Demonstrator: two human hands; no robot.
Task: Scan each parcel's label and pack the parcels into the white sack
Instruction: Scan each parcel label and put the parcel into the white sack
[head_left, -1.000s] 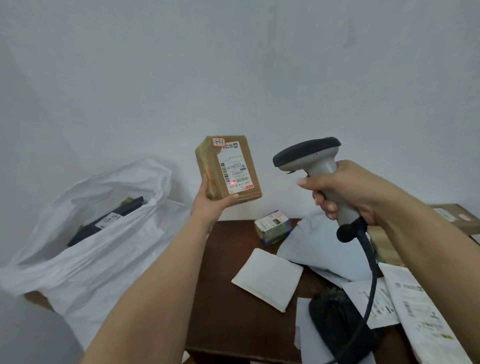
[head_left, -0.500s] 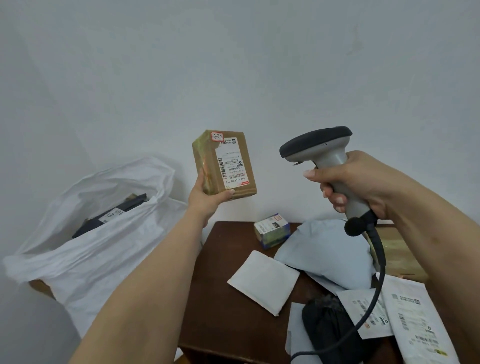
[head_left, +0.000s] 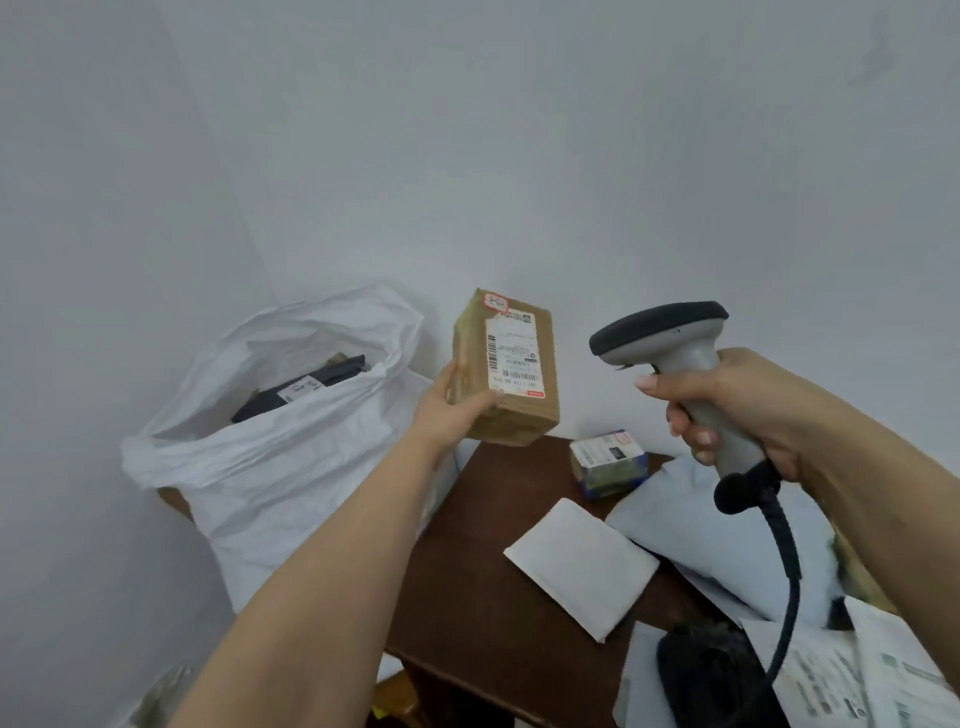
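Note:
My left hand (head_left: 449, 402) grips a brown cardboard parcel (head_left: 519, 415) from below, upright, its white label with barcodes facing me. My right hand (head_left: 737, 410) grips the handle of a grey barcode scanner (head_left: 670, 335) with a black head, which points left toward the parcel; its black cable hangs down. The white sack (head_left: 291, 467) stands open to the left of the table, with a black parcel (head_left: 301, 387) inside.
On the dark wooden table (head_left: 483, 587) lie a small labelled box (head_left: 608, 460), a white padded envelope (head_left: 582, 566), a pale grey mailer (head_left: 701, 540), a black bag (head_left: 711, 675) and labelled white mailers (head_left: 852, 675). A wall stands close behind.
The parcel in my left hand has moved left and lower, closer to the sack's opening. The red scan light seen on the label a second ago is gone. The scanner stays raised.

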